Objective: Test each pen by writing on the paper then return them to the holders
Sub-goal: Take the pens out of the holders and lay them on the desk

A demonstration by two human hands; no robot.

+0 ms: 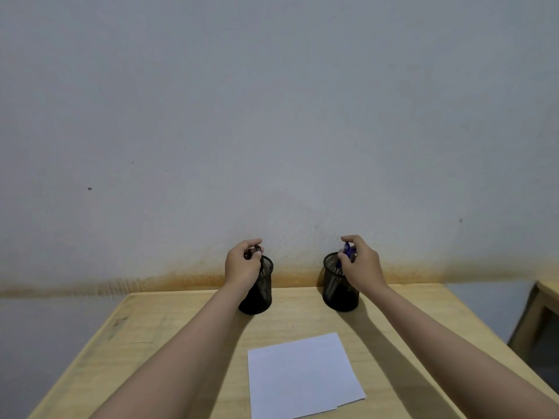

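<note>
Along the desk's [157, 334] far edge, both hands are reaching into the mesh holders at once: the left hand [242, 264] is pinching dark pens [252, 252], the right hand [360, 261] blue ones [348, 251], likely lifting or returning them. The paper [302, 376] is lying blank near the front edge, unobstructed.

Open tabletop [169, 322] is left between the two black mesh holders [258, 293] [340, 290], and the white paper [302, 375] lies flat in front of that gap. Each holder mouth is blocked by a hand, left hand [242, 267] and right hand [361, 264], closed on pen tops. Passage behind the holders is stopped by the wall [272, 116].
</note>
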